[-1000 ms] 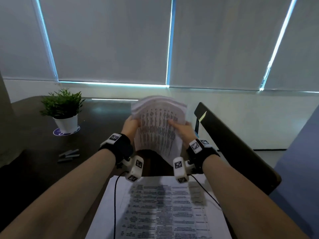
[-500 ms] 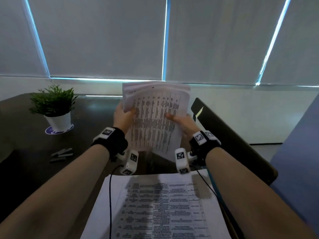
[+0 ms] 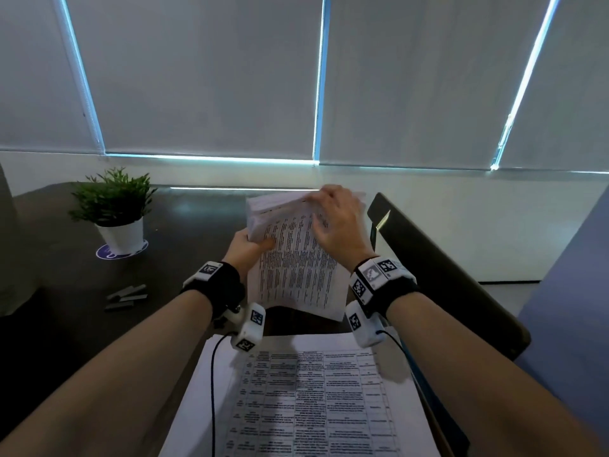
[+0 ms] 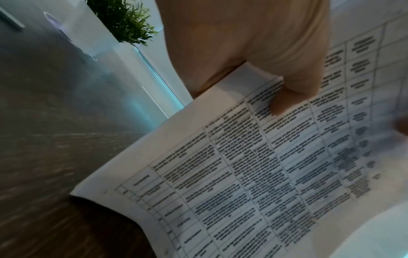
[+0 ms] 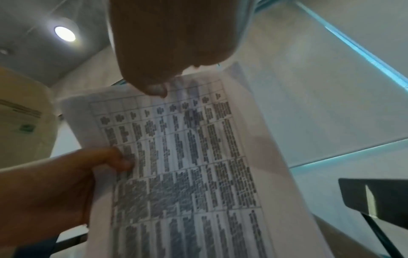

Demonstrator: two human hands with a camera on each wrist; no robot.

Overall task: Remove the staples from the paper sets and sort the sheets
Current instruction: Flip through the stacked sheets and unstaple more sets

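Mid-frame above the table, the paper set stands upright, long axis vertical. The left hand pinches its left edge; the right hand, nearer the top corner, curls over it.

Thin white matt paper set, printed with black tables, slightly translucent. Dark table with a faint wood grain and soft sheen. Smooth white plant pot. Matt grey fabric blinds.

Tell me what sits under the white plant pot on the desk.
Under the plant pot lies a round purple-and-white disc, its edge showing around the base, flat on the dark desk. Its middle is covered by the pot, and its print is unreadable.
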